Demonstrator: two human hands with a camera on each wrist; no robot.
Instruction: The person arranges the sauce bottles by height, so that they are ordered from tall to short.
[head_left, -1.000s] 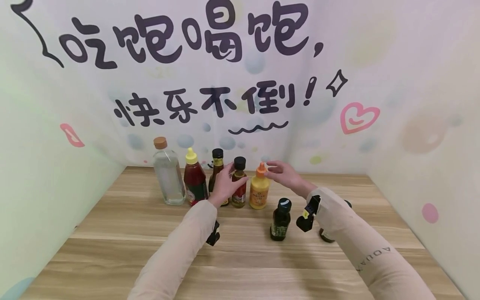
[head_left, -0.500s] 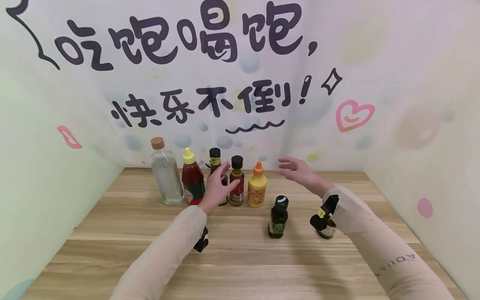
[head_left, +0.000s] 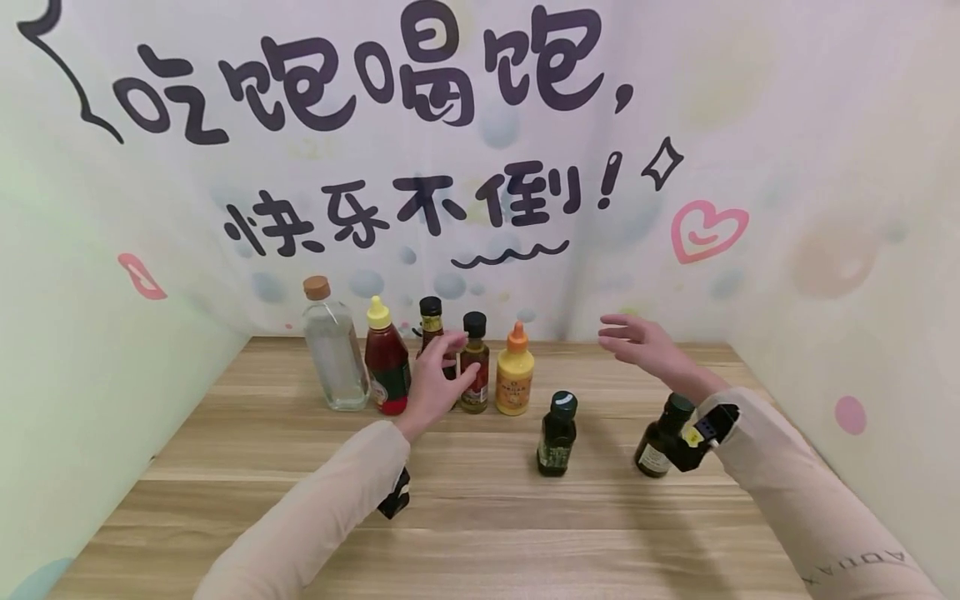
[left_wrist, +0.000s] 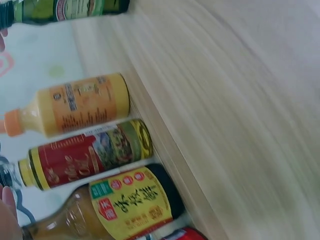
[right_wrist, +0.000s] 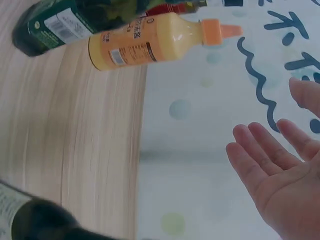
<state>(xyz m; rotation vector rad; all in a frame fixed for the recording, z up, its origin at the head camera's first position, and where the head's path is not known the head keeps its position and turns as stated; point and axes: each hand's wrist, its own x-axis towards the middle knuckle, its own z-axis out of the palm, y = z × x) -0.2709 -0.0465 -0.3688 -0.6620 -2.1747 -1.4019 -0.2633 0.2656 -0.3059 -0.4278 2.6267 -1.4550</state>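
Observation:
My left hand hovers with parted thumb and fingers in front of a vinegar bottle and a small olive oil bottle. It covers part of the vinegar bottle; whether it touches either one, I cannot tell. In the left wrist view, the vinegar bottle shows a yellow label. Loosely spread, my right hand is in the air at the right and holds nothing. Below it stands a dark bottle with a pale label, partly behind the wrist camera. An orange-capped yellow squeeze bottle stands right of the olive oil.
A clear bottle with a brown cap and a red sauce bottle with a yellow tip stand left in the back row. A dark green bottle stands further forward on the wooden table. A printed cloth hangs behind.
My right hand has moved right, away from the yellow squeeze bottle. My left hand has shifted slightly left from the olive oil bottle. The bottles stand where they were.

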